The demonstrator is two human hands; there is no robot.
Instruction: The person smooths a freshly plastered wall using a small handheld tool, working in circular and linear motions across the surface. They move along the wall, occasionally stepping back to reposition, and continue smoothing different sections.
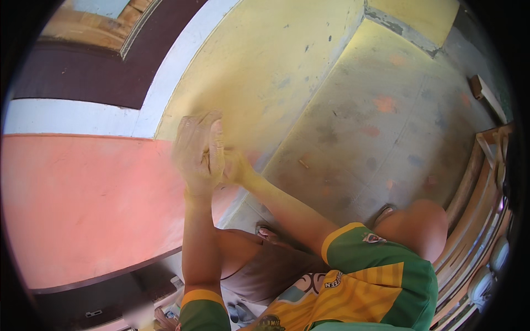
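Note:
My left hand (197,151), coated with pale dust and a little blurred, is raised in front of the painted wall. Its fingers are bent over and closed; what lies inside them, if anything, does not show. Close beside it, partly behind it, is my right hand (234,167), dusted yellow, its fingers hidden by the left. The two hands look to be touching. Behind them the yellow wall (248,71) meets a pink lower section (88,198) and a white band (72,117). Whether either hand touches the wall, I cannot tell.
A dark brown frame (83,77) surrounds an opening at upper left. The grey floor (353,143) has coloured stains and a small stick-like piece (303,164) on it. Along the right runs a slatted wooden bench (469,237). My legs are bent below the arms.

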